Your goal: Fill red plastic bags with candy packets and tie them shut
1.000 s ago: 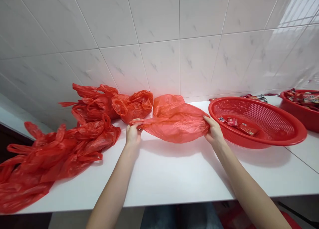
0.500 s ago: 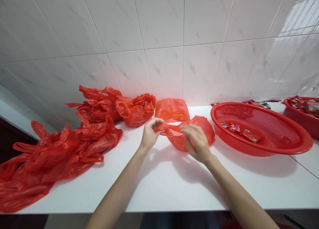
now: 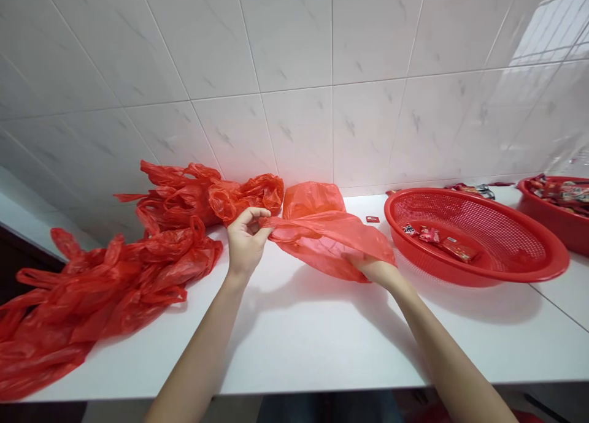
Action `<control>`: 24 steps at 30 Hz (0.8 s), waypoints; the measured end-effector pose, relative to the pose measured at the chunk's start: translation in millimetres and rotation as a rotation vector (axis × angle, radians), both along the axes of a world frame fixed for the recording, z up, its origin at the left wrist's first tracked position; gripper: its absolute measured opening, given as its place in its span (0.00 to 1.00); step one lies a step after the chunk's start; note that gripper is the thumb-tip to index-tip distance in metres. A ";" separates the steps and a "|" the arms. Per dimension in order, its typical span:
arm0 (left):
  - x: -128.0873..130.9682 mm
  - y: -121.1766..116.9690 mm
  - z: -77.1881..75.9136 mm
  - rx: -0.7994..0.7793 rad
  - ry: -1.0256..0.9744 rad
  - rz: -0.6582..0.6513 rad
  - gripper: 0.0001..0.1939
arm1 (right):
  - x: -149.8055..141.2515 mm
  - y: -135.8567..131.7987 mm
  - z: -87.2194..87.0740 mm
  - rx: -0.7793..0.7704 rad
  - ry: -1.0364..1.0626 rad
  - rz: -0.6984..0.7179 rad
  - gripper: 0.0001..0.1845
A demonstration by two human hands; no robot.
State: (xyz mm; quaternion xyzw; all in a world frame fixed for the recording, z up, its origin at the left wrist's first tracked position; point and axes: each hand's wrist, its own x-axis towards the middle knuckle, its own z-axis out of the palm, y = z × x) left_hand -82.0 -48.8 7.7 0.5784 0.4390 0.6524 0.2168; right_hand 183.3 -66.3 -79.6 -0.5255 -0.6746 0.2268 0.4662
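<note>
White tiled wall (image 3: pixel 294 73) and white counter (image 3: pixel 322 343) frame a red plastic bag (image 3: pixel 322 242) at 12 o'clock from the person's arms, spread between two hands. Left hand (image 3: pixel 245 242) curls its fingers toward the thumb, pinching the bag's handle (image 3: pixel 271 222) so the plastic stays gathered and taut. Right hand (image 3: pixel 372 271) slips beneath the far edge, lifting it, its fingers hidden and their state impossible to tell. Heaped bags (image 3: pixel 101 288) lie at 9 o'clock, a red basket (image 3: pixel 488 214) holding snack packets (image 3: pixel 442 242) at 3 o'clock, a red basin (image 3: pixel 534 211) at 2 o'clock.
</note>
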 end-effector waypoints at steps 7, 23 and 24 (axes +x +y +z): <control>22.0 -54.1 15.2 0.474 0.668 -0.016 0.15 | -13.7 -5.7 8.1 -0.331 0.029 0.083 0.45; 29.8 -3.8 -22.6 -0.408 1.846 -0.258 0.11 | 1.5 -16.5 38.1 -0.433 0.002 0.361 0.60; 27.5 -4.2 -23.0 -0.434 1.860 -0.264 0.11 | 1.5 -15.1 38.0 -0.386 -0.016 0.245 0.58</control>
